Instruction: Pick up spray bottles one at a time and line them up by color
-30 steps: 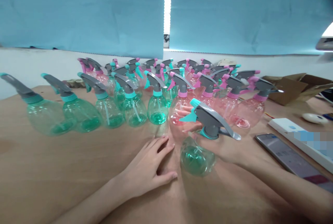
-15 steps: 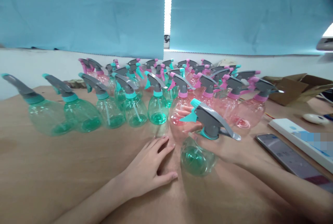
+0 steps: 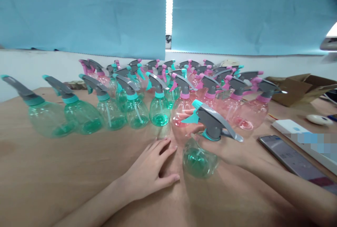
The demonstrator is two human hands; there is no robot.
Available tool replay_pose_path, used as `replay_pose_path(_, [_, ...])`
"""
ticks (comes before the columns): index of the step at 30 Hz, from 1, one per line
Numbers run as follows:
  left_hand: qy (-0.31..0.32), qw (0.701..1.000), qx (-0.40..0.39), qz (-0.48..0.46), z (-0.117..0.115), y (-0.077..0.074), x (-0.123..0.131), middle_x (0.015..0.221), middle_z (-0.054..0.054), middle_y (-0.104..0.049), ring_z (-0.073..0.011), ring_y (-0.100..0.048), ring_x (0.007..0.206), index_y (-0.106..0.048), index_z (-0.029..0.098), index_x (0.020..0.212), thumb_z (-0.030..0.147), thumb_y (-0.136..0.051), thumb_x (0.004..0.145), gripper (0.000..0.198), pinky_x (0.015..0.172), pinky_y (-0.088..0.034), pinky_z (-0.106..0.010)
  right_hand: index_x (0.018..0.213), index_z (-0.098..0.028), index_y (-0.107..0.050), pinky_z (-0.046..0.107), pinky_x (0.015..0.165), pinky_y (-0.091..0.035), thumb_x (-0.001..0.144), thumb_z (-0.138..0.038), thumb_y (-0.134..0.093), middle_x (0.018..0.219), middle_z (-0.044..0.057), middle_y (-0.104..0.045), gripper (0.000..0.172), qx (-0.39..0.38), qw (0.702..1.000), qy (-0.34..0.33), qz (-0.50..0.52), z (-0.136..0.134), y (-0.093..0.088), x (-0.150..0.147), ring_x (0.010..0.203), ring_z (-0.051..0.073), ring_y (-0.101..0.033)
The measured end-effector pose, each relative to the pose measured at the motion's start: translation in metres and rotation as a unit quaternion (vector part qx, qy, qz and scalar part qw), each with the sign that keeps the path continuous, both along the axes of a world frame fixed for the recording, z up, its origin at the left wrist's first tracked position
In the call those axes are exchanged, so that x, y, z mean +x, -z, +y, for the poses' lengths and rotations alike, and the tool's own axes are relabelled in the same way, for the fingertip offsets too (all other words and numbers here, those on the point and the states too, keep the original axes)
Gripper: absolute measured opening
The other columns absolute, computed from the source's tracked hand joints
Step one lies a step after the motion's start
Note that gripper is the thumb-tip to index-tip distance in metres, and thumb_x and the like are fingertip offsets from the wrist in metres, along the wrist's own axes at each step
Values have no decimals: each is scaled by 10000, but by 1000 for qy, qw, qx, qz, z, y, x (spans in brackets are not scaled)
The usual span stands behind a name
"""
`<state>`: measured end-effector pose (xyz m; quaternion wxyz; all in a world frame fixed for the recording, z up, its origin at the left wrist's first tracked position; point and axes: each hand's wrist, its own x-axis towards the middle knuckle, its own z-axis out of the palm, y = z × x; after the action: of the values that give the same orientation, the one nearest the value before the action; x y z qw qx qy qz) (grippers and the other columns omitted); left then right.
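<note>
My right hand (image 3: 210,146) is around the neck of a green spray bottle (image 3: 200,162) with a grey and turquoise trigger head, its thumb on the near side and its other fingers partly hidden behind. The bottle stands on the wooden table (image 3: 52,177), its nozzle pointing left. To its left my left hand (image 3: 151,169) lies flat on the tabletop, fingers spread, holding nothing. Behind both hands runs a front row of spray bottles: green ones such as this green bottle (image 3: 160,112) on the left, pink ones such as this pink bottle (image 3: 254,111) on the right.
More pink and green spray bottles crowd behind the front row. At the right lie a phone (image 3: 295,160), a long white box (image 3: 289,128), a white computer mouse (image 3: 319,120) and an open cardboard box (image 3: 297,88). A blue curtain (image 3: 84,12) hangs at the back.
</note>
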<state>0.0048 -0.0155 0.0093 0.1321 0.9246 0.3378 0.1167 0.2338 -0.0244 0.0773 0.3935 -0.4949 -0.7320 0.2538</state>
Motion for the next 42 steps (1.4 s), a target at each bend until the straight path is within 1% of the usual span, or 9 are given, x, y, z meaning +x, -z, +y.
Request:
replay_pose_path(7, [4,1000,-4,3,0,-1,1,1470,-165,-368,-347,-318,1351,-413,201,1401,506,-613,846,664,1060,-303,-545,684,-280,-547,333,754,-577,675,-170,-508,858,-26,-716,117,31,997,-38,59,-2,-2,-2,769,181,-683])
replay_pose_path(13, [-1,1000,-7,-3,0,-1,0,1469,-154,-373,-350,-337,1339,-428,206,1393,504,-621,841,656,1065,-306,-535,642,-309,-572,300,658,-600,648,-186,-481,570,-30,-660,153,18,998,-30,60,-6,-16,-8,692,202,-714])
replay_pose_path(16, [0,1000,-7,-1,-1,-1,0,1473,-154,-368,-349,-330,1344,-425,205,1397,514,-615,844,662,1070,-299,-534,651,-309,-572,325,654,-605,644,-188,-501,543,-33,-657,141,14,999,-4,50,-7,-19,-8,655,217,-716])
replay_pose_path(22, [-1,1000,-5,6,-1,-1,0,1477,-164,-358,-341,-318,1353,-424,190,1395,516,-606,848,662,1065,-310,-529,944,-278,-650,338,744,-603,690,-183,-516,986,0,-732,302,7,995,-60,76,-2,-10,-5,862,207,-716])
replay_pose_path(25, [-1,1000,-11,6,0,-1,1,1479,-167,-356,-345,-314,1355,-424,181,1396,515,-609,846,670,1072,-296,-536,991,-271,-654,378,779,-599,709,-192,-517,966,14,-742,323,11,996,-51,69,-1,-5,-3,931,230,-706])
replay_pose_path(28, [0,1000,-13,6,0,-1,1,1479,-172,-354,-342,-306,1360,-421,173,1398,507,-609,850,669,1082,-276,-540,973,-272,-662,410,716,-612,728,-219,-524,854,22,-755,286,-6,998,-36,42,-1,-3,-2,800,245,-729])
replay_pose_path(33, [1,1000,-6,-7,0,1,0,1476,-145,-367,-336,-317,1357,-414,223,1397,514,-615,843,658,1077,-287,-537,1056,-288,-656,385,729,-610,714,-197,-549,1000,5,-750,370,2,997,-43,61,-4,-9,-4,828,235,-728])
replay_pose_path(39, [5,1000,-1,-4,0,1,0,1476,-164,-359,-349,-319,1352,-421,193,1391,519,-613,843,666,1069,-298,-536,793,-250,-685,396,733,-604,719,-238,-572,892,33,-763,136,-8,999,-15,43,-2,-6,-1,830,253,-728])
replay_pose_path(42, [6,1000,-5,-3,-1,0,1,1475,-170,-358,-348,-310,1356,-418,177,1390,515,-614,844,672,1076,-285,-536,775,-237,-670,412,754,-597,739,-286,-584,839,52,-763,105,-29,999,-19,34,0,-1,2,804,254,-730])
